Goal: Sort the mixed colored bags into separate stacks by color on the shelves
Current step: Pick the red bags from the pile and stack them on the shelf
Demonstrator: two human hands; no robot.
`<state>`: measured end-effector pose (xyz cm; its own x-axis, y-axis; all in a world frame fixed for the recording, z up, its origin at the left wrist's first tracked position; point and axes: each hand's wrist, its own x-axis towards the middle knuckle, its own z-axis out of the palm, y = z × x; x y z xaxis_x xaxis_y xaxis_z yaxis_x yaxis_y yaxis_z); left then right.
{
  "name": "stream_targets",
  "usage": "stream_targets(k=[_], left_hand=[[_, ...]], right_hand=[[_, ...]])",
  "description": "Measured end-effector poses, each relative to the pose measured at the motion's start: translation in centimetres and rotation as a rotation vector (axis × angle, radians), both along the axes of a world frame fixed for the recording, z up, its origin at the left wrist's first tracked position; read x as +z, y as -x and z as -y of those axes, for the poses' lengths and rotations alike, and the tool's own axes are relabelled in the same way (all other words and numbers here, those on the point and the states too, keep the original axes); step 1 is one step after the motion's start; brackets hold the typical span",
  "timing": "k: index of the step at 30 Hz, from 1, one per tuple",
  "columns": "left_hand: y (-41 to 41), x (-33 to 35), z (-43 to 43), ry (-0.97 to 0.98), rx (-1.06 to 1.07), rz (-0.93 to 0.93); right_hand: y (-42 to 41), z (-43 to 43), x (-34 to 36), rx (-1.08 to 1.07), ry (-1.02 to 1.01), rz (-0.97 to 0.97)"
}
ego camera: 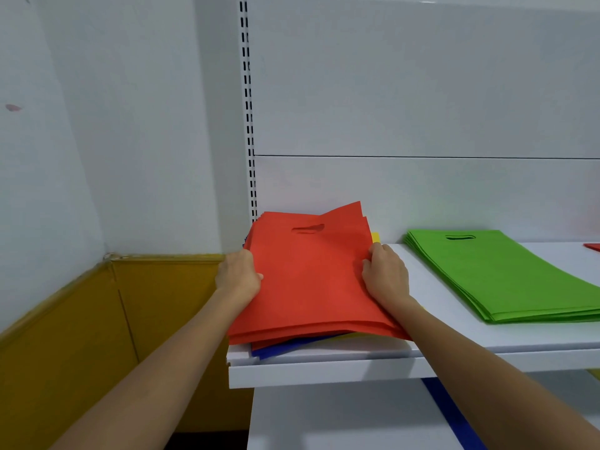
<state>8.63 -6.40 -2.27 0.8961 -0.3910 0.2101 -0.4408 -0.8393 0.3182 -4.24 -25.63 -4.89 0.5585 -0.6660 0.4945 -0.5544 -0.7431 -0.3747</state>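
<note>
Up front white shelf [454, 342] against white wall panel [422, 92], yellow skirting [97, 319] left

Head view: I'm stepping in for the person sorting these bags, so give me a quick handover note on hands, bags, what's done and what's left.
Left hand: gripping the left edge of the red bags.
Right hand: gripping their right edge.
The red bags lie on top of the mixed pile at the left end of the white shelf; blue bags and yellow bags peek out beneath.
Done: a green bag stack lies sorted to the right; a red bag corner shows at the far right edge.
Left: move the held reds to a red stack, then separate blue and yellow.
</note>
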Motion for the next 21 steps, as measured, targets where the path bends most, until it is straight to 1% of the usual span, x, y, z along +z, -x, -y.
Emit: stream_targets(k=[4, 8, 9, 12, 14, 16, 19, 21], left_hand=[[0.6, -0.5, -0.5, -0.067, 0.033, 0.18], [1.2, -1.4, -0.7, 0.024, -0.013, 0.298], [1.4, -1.5, -0.7, 0.055, -0.026, 0.29], [1.5, -1.2, -0.8, 0.178, -0.019, 0.165], [1.1, -0.9, -1.1, 0.209, -0.019, 0.104], [0.6, -0.9, -1.5, 0.234, -0.066, 0.09], [0.1, -1.1, -2.0, 0.339, -0.187, 0.072], [0.0, -0.9, -2.4, 0.373, -0.226, 0.069]], right_hand=[[0.0, 0.0, 0.0, -0.006, 0.013, -0.008], [-0.2, -0.1, 0.1, -0.03, 0.04, -0.019], [-0.2, -0.1, 0.1, -0.034, 0.045, -0.018], [-0.2, -0.2, 0.1, -0.015, 0.013, 0.039], [0.0, -0.2, 0.1, 0.014, -0.01, 0.073], [0.0, -0.2, 0.1, 0.016, -0.007, 0.053], [0.1, -0.2, 0.2, -0.003, -0.005, 0.021], [0.1, -0.2, 0.5, 0.009, -0.001, 0.001]])
